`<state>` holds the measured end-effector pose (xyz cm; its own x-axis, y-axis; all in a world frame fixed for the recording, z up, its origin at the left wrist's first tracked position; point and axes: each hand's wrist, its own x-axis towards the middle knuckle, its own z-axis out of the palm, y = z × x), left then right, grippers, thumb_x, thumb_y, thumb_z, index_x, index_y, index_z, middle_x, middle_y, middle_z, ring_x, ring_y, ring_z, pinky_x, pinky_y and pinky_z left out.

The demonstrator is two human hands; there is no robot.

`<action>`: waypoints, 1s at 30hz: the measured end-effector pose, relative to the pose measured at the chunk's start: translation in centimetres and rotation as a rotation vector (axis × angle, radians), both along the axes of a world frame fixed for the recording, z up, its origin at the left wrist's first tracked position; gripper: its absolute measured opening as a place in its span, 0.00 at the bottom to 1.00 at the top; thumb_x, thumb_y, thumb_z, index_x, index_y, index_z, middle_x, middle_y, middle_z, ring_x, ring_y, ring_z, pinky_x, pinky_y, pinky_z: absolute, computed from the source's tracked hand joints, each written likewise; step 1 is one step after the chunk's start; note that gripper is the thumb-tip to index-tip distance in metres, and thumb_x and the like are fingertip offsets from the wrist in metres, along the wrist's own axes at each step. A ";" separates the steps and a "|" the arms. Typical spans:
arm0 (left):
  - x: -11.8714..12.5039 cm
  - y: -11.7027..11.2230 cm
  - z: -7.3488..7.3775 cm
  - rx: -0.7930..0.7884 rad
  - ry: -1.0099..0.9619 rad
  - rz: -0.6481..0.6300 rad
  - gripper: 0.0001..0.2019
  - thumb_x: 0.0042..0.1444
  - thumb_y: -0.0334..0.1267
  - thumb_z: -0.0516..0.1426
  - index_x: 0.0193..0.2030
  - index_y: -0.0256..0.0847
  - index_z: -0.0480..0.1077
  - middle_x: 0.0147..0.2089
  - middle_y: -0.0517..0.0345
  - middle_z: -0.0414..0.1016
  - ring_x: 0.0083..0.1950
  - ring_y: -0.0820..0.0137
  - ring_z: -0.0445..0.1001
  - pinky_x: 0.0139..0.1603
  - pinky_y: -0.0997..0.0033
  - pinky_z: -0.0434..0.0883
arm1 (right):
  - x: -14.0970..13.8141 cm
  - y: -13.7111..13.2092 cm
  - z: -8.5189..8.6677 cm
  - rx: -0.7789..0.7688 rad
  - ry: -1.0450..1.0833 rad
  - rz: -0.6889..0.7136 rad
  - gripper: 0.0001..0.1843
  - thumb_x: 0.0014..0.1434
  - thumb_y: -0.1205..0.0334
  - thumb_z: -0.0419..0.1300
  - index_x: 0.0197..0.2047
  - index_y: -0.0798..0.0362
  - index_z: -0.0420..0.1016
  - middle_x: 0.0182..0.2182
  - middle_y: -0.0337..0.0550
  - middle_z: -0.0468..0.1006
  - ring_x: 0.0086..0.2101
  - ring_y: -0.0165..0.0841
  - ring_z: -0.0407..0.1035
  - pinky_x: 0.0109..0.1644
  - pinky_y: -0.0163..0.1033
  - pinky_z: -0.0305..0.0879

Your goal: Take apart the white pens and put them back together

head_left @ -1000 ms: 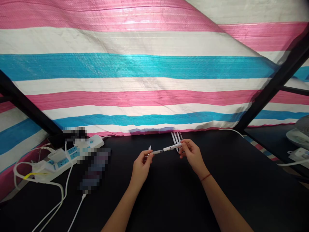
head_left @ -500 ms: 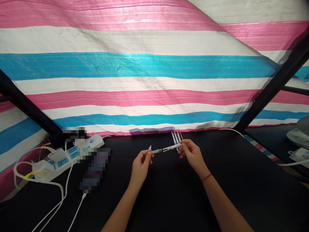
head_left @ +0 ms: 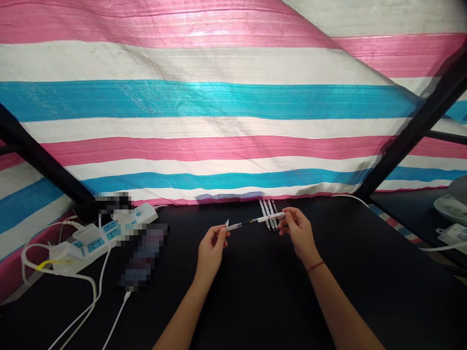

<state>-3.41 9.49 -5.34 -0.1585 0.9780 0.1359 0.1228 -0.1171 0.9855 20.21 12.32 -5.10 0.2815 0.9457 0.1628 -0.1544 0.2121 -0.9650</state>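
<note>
My left hand (head_left: pixel 212 243) pinches the front section of a white pen (head_left: pixel 233 226) above a black table (head_left: pixel 255 291). My right hand (head_left: pixel 297 228) pinches the pen's white barrel (head_left: pixel 270 218). The two parts are drawn apart, and a thin dark refill (head_left: pixel 251 222) shows between them. Just behind my right hand, three similar white pens (head_left: pixel 268 209) lie side by side on the table near the tarp's lower edge.
A striped pink, white and blue tarp (head_left: pixel 219 107) hangs behind the table. At the left lie a white power strip (head_left: pixel 105 233) with cables (head_left: pixel 73 287) and a blurred dark object (head_left: pixel 144 257). Black frame bars (head_left: pixel 412 131) cross at both sides. White objects (head_left: pixel 450 209) sit far right.
My hands have moved apart, the right one going right and slightly up. The pen's barrel has slid off the front section, exposing the refill between them.
</note>
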 end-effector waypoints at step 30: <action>0.0 0.0 -0.1 0.007 0.029 -0.022 0.17 0.54 0.49 0.56 0.42 0.38 0.71 0.33 0.54 0.75 0.27 0.73 0.69 0.30 0.72 0.67 | -1.6 -0.7 0.0 -0.024 -0.110 0.240 0.18 0.53 0.46 0.60 0.37 0.52 0.69 0.27 0.41 0.75 0.23 0.30 0.68 0.20 0.34 0.67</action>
<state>-3.37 9.52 -5.45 -0.1327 0.9802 0.1472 0.1483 -0.1272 0.9807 18.59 11.61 -5.06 0.0303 0.9872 0.1568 -0.0911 0.1590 -0.9831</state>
